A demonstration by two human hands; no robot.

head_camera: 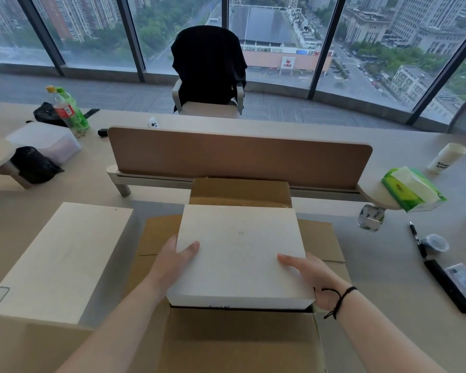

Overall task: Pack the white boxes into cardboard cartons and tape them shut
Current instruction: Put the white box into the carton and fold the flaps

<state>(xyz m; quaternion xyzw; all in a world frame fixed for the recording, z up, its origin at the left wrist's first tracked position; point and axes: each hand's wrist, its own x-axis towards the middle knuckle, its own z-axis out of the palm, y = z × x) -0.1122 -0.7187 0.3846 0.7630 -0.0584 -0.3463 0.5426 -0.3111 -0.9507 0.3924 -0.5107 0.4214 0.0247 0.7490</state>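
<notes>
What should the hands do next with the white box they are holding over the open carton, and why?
Probably lower it straight down into the carton. The left hand and right hand grip the white box by its sides, level above the cardboard carton, whose flaps are folded outward. A dark gap under the box's near edge suggests it is not seated yet. A second white box waits on the left.

Left hand (176, 258) and right hand (311, 275) gripping, thumbs on top

Single head cam, looks fwd/down, close over desk (388, 265), windows beyond.
</notes>
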